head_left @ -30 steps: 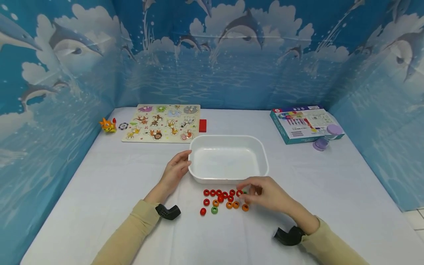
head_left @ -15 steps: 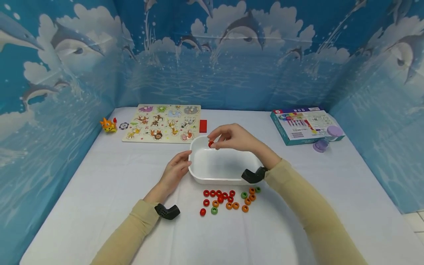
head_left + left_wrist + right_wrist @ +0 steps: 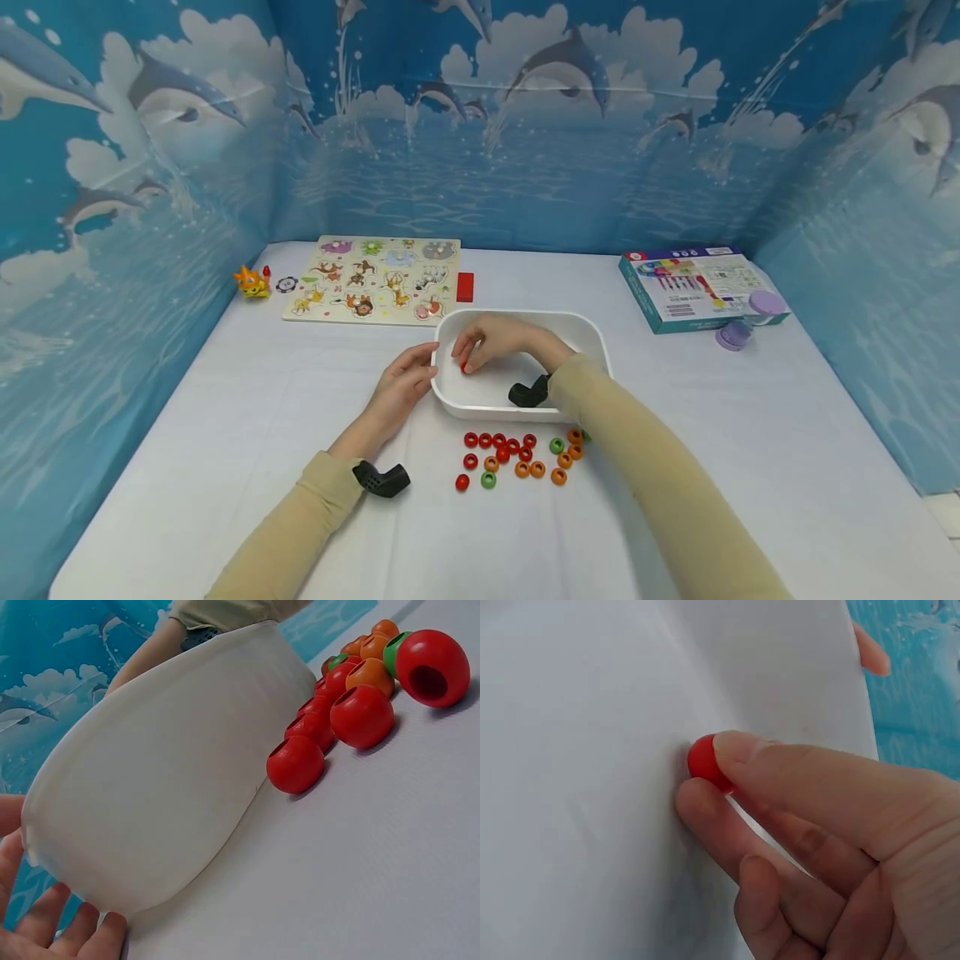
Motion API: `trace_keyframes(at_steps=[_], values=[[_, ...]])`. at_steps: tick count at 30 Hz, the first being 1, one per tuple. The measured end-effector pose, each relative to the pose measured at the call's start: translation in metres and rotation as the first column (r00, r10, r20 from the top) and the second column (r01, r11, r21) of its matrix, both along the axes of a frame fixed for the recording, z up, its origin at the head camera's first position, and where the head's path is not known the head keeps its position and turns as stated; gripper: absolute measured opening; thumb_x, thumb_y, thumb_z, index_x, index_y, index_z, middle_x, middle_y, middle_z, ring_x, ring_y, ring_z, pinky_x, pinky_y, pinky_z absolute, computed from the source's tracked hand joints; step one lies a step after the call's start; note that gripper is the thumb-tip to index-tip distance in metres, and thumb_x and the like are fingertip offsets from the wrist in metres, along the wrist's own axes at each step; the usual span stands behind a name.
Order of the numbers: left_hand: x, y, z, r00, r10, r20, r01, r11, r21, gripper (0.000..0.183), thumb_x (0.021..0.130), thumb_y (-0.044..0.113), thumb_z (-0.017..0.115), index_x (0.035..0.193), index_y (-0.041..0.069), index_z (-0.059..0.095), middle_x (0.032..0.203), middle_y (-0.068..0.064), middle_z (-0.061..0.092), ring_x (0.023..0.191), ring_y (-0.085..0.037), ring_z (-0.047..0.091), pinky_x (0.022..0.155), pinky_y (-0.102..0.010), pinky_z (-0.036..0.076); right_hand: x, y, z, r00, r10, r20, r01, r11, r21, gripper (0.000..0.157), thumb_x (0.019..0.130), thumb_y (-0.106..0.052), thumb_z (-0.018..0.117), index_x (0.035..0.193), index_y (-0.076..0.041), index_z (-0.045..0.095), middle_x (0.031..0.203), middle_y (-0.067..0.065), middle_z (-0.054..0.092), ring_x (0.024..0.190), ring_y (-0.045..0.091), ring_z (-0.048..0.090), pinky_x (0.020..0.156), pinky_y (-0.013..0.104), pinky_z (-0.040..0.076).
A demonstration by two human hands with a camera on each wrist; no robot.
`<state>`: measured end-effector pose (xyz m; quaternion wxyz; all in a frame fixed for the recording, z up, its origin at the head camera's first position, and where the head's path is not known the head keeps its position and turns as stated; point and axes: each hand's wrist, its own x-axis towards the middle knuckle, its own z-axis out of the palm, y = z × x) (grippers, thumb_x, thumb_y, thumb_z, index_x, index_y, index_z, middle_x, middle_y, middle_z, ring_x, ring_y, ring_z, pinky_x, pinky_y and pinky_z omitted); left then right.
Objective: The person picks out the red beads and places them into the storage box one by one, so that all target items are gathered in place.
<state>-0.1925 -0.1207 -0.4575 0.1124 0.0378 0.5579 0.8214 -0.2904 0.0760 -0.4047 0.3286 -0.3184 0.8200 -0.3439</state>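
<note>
In the head view a white plastic basin [image 3: 525, 412] stands mid-table. My left hand [image 3: 399, 392] rests against its left end, fingertips touching the outer wall, as the left wrist view [image 3: 67, 930] of the fingers also shows. Inside the basin, near its left end, my right hand [image 3: 498, 342] pinches a red bead [image 3: 705, 761] between thumb and fingertips. The bead is low, close to the basin's floor; whether it touches is hard to tell. Several loose red beads [image 3: 296, 765], orange beads [image 3: 537, 470] and green beads [image 3: 489, 480] lie on the cloth in front of the basin.
Behind to the left lies a wooden animal puzzle board [image 3: 375, 283], with a red block [image 3: 465, 287] beside it. An orange-and-yellow toy figure [image 3: 252, 283] stands farther left. At the back right are a flat box [image 3: 697, 287] and a small purple tub [image 3: 733, 335].
My right hand has taken a red bead from the bead group, carried it up over the basin, then lowered it inside toward the left end. The left hand has stayed at the basin.
</note>
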Motion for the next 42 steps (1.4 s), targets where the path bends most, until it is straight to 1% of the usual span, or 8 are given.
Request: trace_keyframes(at_steps=[5, 11, 16, 21, 28, 35, 38, 42], values=[[0.000, 0.001, 0.000, 1.000, 0.002, -0.004, -0.002, 1.000, -0.013, 0.041, 0.085, 0.003, 0.053, 0.125, 0.005, 0.046, 0.132, -0.009, 0.040, 0.120, -0.023, 0.039, 0.096, -0.032, 0.037, 0.002, 0.004, 0.004, 1.000, -0.011, 0.026, 0.011, 1.000, -0.010, 0.031, 0.077, -0.008, 0.067, 0.107, -0.005, 0.061, 0.094, 0.002, 0.065, 0.080, 0.015, 0.061, 0.075, 0.029, 0.050], [0.001, 0.000, 0.000, 1.000, 0.008, 0.017, -0.007, 1.000, -0.025, 0.040, 0.086, 0.004, 0.053, 0.125, 0.008, 0.047, 0.132, -0.005, 0.040, 0.120, -0.020, 0.039, 0.097, -0.031, 0.037, 0.011, 0.026, 0.048, 0.999, -0.034, -0.035, 0.030, 0.995, -0.100, 0.043, 0.080, -0.014, 0.065, 0.120, -0.004, 0.053, 0.110, 0.009, 0.061, 0.090, 0.015, 0.060, 0.079, 0.034, 0.050], [0.001, 0.000, 0.000, 1.000, 0.013, 0.010, -0.013, 1.000, 0.006, 0.040, 0.085, 0.002, 0.053, 0.125, 0.005, 0.047, 0.132, -0.006, 0.040, 0.119, -0.020, 0.040, 0.096, -0.031, 0.037, 0.039, 0.056, 0.083, 0.989, -0.052, -0.138, 0.024, 0.979, -0.201, 0.041, 0.081, -0.020, 0.065, 0.119, -0.009, 0.054, 0.111, 0.012, 0.059, 0.088, 0.021, 0.061, 0.076, 0.032, 0.051], [0.001, -0.001, 0.000, 1.000, 0.012, 0.000, -0.012, 1.000, -0.002, 0.040, 0.085, 0.003, 0.053, 0.124, 0.006, 0.047, 0.134, -0.007, 0.039, 0.119, -0.020, 0.041, 0.096, -0.030, 0.037, 0.082, 0.080, 0.092, 0.973, -0.071, -0.220, 0.004, 0.957, -0.290, 0.033, 0.083, -0.013, 0.063, 0.115, -0.008, 0.057, 0.107, 0.010, 0.061, 0.081, 0.019, 0.060, 0.067, 0.031, 0.051], [0.001, -0.001, 0.002, 1.000, 0.014, -0.007, -0.014, 1.000, -0.023, 0.038, 0.086, 0.004, 0.053, 0.124, 0.007, 0.048, 0.135, -0.007, 0.038, 0.121, -0.020, 0.039, 0.097, -0.030, 0.037, 0.134, 0.100, 0.069, 0.973, -0.078, -0.216, -0.011, 0.924, -0.382, 0.027, 0.082, -0.002, 0.061, 0.109, -0.002, 0.059, 0.102, 0.009, 0.062, 0.073, 0.017, 0.060, 0.055, 0.028, 0.049], [0.002, 0.000, 0.002, 1.000, 0.011, -0.007, -0.011, 0.999, -0.034, 0.040, 0.086, 0.003, 0.052, 0.125, 0.005, 0.046, 0.134, -0.006, 0.038, 0.121, -0.020, 0.038, 0.097, -0.029, 0.037, 0.156, 0.111, 0.023, 0.981, -0.138, -0.137, 0.068, 0.904, -0.422, 0.030, 0.081, -0.010, 0.065, 0.111, -0.008, 0.060, 0.084, 0.005, 0.064, 0.055, 0.015, 0.053, 0.049, 0.025, 0.047], [0.001, 0.001, 0.002, 1.000, 0.013, -0.006, -0.013, 0.999, -0.033, 0.039, 0.086, 0.003, 0.052, 0.125, 0.006, 0.047, 0.133, -0.006, 0.039, 0.120, -0.020, 0.040, 0.096, -0.029, 0.037, 0.165, 0.108, 0.012, 0.971, -0.203, -0.125, 0.133, 0.898, -0.420, 0.030, 0.081, -0.009, 0.065, 0.110, -0.006, 0.060, 0.068, 0.010, 0.060, 0.049, 0.011, 0.047, 0.045, 0.021, 0.043], [0.002, 0.003, 0.002, 1.000, 0.009, -0.003, -0.009, 1.000, -0.027, 0.038, 0.086, 0.004, 0.053, 0.124, 0.007, 0.047, 0.133, -0.005, 0.040, 0.119, -0.020, 0.040, 0.096, -0.030, 0.038, 0.176, 0.103, 0.005, 0.952, -0.265, -0.151, 0.190, 0.902, -0.387, 0.028, 0.080, -0.004, 0.064, 0.108, -0.002, 0.061, 0.072, 0.013, 0.061, 0.045, 0.004, 0.041, 0.040, 0.017, 0.037]])
